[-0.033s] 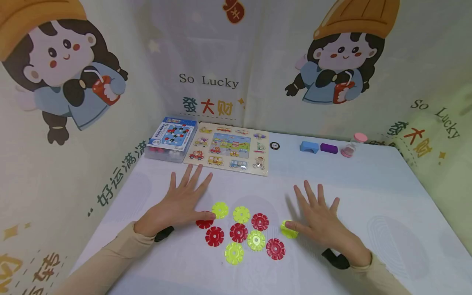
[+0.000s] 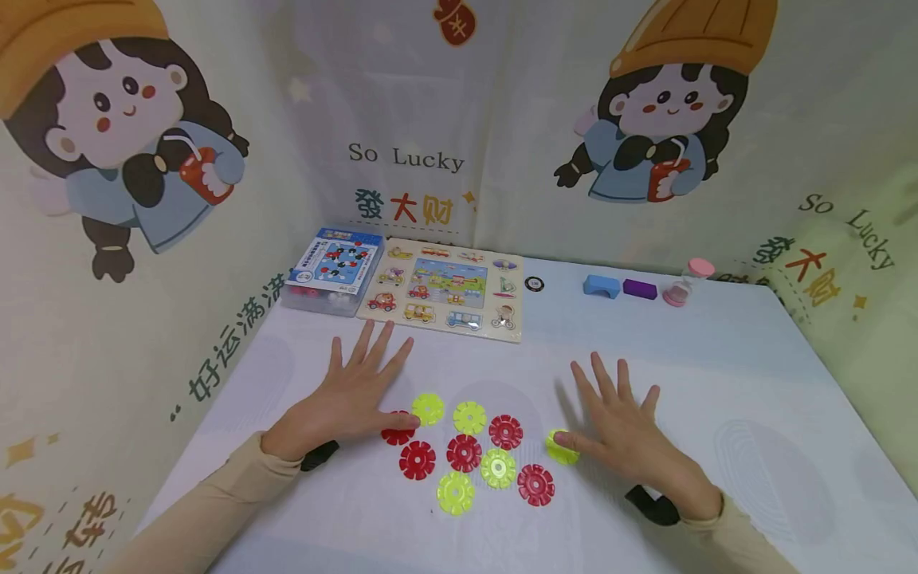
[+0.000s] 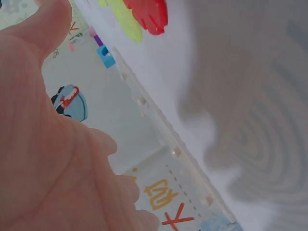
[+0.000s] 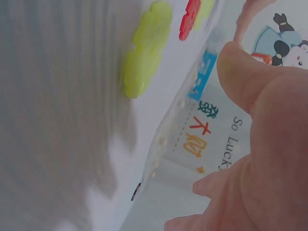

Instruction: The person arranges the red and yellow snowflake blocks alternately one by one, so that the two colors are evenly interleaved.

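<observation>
My left hand (image 2: 351, 399) hovers palm down over the table's left side, fingers spread and holding nothing. Its thumb overlaps a red notched disc (image 2: 397, 434) in the head view. On the right, my other hand (image 2: 624, 426) is spread the same way, its thumb overlapping a yellow-green notched disc (image 2: 562, 453). In the right wrist view that disc (image 4: 147, 50) lies on the table, apart from the thumb. Between the hands lie several flat plastic discs, red ones (image 2: 464, 453) and yellow-green ones (image 2: 469, 417), loosely grouped.
At the back left stand a clear plastic box (image 2: 333, 267) with a blue label and a wooden picture puzzle board (image 2: 390, 311). Further right along the back are a black-and-white round chip (image 2: 534, 284), a blue arch block (image 2: 601, 286), a purple block (image 2: 640, 288) and a pink sand timer (image 2: 687, 283).
</observation>
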{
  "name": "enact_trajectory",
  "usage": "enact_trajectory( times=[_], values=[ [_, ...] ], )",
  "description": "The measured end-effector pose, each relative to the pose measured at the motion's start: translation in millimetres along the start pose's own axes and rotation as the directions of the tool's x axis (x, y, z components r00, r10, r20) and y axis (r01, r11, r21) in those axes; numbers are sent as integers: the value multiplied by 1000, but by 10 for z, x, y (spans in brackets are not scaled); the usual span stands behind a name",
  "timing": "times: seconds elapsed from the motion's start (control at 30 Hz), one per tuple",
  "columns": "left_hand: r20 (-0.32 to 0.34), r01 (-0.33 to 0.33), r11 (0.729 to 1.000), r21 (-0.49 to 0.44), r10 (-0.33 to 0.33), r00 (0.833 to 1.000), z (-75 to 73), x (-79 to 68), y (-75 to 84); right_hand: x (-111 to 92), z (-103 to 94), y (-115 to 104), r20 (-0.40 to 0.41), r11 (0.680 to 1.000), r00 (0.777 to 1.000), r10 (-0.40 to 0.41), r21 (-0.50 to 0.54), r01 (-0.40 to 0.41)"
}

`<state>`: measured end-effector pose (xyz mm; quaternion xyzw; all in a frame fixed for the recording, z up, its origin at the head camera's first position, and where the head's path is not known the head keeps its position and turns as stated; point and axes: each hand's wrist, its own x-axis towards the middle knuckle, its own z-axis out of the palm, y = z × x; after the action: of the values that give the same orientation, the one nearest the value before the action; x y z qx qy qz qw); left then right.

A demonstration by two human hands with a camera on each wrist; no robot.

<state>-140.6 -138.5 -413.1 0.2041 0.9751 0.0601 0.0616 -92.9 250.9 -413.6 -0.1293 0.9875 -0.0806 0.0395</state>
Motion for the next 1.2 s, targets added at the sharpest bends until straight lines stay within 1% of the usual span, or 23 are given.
enact_trajectory(
  times=[0.07, 0.17, 0.27, 0.33, 0.43, 0.53, 0.63, 0.7, 0.77, 0.8, 0.83, 0.87, 1.0, 1.07, 1.1, 1.2],
  values=[
    [2, -5, 1000, 6, 5, 1000, 7, -2, 2, -3, 5, -4, 0, 1000, 1000, -7, 12, 7],
    [6, -32, 999, -6, 32, 999, 13, -10, 1, 9, 2, -32, -10, 998, 999, -36, 57, 36],
    [5, -106, 991, -76, 106, 994, -11, -45, -15, 65, 3, -108, -44, 990, 993, -111, 88, 115],
    [23, -157, 980, -126, 161, 987, -22, -83, -52, 128, 12, -193, -65, 977, 980, -189, 83, 195],
    [47, -223, 959, -175, 234, 971, -12, -144, -135, 262, 27, -386, -80, 941, 942, -327, 65, 333],
    [49, -273, 944, -185, 286, 957, 23, -179, -214, 429, 51, -616, -62, 887, 889, -453, 73, 457],
    [15, -348, 917, -196, 358, 934, 52, -175, -240, 565, 85, -802, -6, 840, 842, -539, 74, 538],
    [5, -402, 892, -205, 411, 911, 60, -162, -224, 611, 113, -868, 38, 824, 824, -566, 51, 564],
    [11, -433, 878, -203, 444, 896, 65, -147, -200, 617, 127, -891, 65, 822, 820, -569, 30, 568],
    [18, -441, 875, -201, 454, 891, 64, -139, -187, 617, 137, -892, 71, 825, 822, -565, 16, 566],
    [27, -440, 875, -203, 455, 890, 58, -133, -173, 617, 144, -892, 72, 826, 823, -563, 7, 564],
    [37, -436, 878, -199, 451, 892, 54, -126, -162, 617, 149, -894, 72, 828, 826, -559, -1, 560],
    [69, -392, 898, -200, 412, 908, 34, -121, -131, 637, 168, -909, 76, 821, 820, -567, -24, 570],
    [75, -381, 902, -202, 402, 912, 35, -133, -123, 641, 169, -923, 89, 820, 818, -568, -23, 572],
    [73, -382, 901, -207, 404, 912, 38, -142, -122, 640, 167, -929, 93, 820, 818, -568, -19, 572],
    [63, -386, 886, -257, 414, 908, 43, -164, -121, 631, 163, -939, 96, 835, 831, -548, 4, 550]
  ],
)
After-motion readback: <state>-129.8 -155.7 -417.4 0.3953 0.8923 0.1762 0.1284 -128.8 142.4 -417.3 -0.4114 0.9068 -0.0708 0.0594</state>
